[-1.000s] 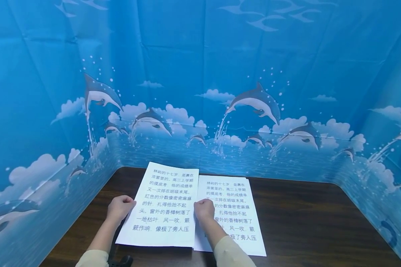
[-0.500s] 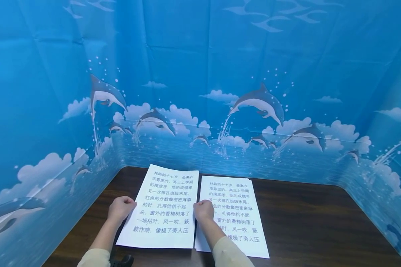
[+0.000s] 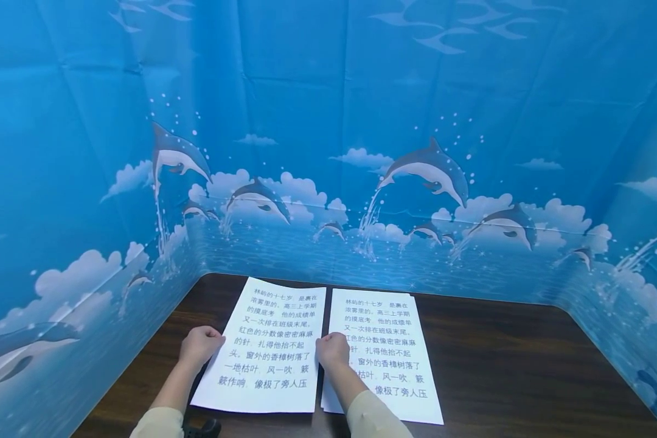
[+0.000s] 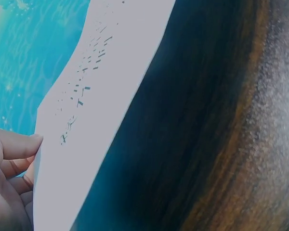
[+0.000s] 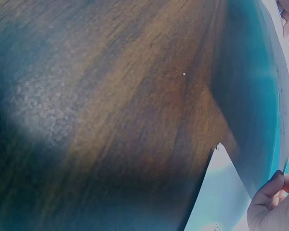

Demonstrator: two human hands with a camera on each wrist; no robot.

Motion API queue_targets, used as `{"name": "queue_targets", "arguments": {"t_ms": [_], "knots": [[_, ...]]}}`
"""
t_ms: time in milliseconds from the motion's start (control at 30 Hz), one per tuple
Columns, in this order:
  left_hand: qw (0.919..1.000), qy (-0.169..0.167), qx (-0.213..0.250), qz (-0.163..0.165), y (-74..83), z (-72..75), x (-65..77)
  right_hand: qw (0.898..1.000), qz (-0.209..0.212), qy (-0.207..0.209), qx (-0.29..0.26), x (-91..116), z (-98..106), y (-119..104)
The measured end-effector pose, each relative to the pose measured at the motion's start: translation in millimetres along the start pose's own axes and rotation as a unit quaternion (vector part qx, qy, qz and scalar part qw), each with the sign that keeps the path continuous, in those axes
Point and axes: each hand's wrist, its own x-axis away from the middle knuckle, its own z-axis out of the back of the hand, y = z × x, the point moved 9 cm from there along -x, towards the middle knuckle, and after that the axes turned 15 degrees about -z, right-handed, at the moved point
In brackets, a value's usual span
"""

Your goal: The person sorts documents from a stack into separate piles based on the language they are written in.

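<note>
At the bottom of the frame, cream sleeves [image 3: 376, 417] of plain cloth are reaching in, a black rounded object [image 3: 202, 429] showing beside the one at lower left. Just above, the left hand [image 3: 199, 345] is pinching the left edge of a white printed sheet [image 3: 265, 347] between thumb and curled fingers; at lower centre, the right hand [image 3: 333, 351] is gripping the right edge, thumb and finger meeting on it. A second stack of printed pages [image 3: 394, 340] is lying right of centre, its corners slightly uneven. Around it, the dark wooden tabletop [image 3: 509, 359] is showing brown grain and a pebbled sheen. Beyond, a creased blue backdrop [image 3: 306, 91] is filling the upper frame with leaping dolphins and puffy clouds. The held sheet, left of lower centre, is bowing gently, its near edge hanging clear of the table; large black Chinese characters are running across its smooth, matte face.
</note>
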Motion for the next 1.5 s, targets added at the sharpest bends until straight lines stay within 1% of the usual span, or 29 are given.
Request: {"name": "queue_targets", "arguments": {"t_ms": [133, 367, 500, 600, 800, 1000, 1233, 1500], "knots": [[1.0, -0.003, 0.004, 0.003, -4.5, -3.6, -1.2, 1.0, 0.006, 0.003, 0.007, 0.7, -0.3, 0.0], [0.9999, -0.005, 0.013, -0.003, -0.2, -4.5, 2.6, 0.999, 0.014, 0.013, 0.031, 1.6, -0.8, -0.1], [0.9999, -0.004, 0.014, 0.0, -0.3, -3.4, 6.4, 0.999, 0.019, 0.011, 0.038, 1.7, -2.2, 0.0], [0.9999, -0.007, 0.016, -0.001, 0.2, -4.8, 6.6, 0.999, 0.019, 0.008, 0.042, 1.5, -2.7, 1.1], [0.9997, -0.012, 0.02, -0.001, 1.5, -8.7, 6.9, 0.999, 0.011, -0.005, 0.044, 2.9, -3.9, 3.2], [0.9997, -0.003, 0.023, -0.001, -0.5, -7.7, 6.4, 0.999, 0.01, -0.022, 0.037, 3.5, -3.8, 3.4], [0.9996, 0.0, 0.027, -0.003, -2.5, -8.6, 4.3, 0.998, 0.005, -0.041, 0.046, 0.6, -3.9, 4.8], [0.9995, 0.002, 0.031, 0.008, -7.1, -10.2, 3.3, 0.998, 0.002, -0.057, 0.041, -3.6, -4.8, 2.4]]}}
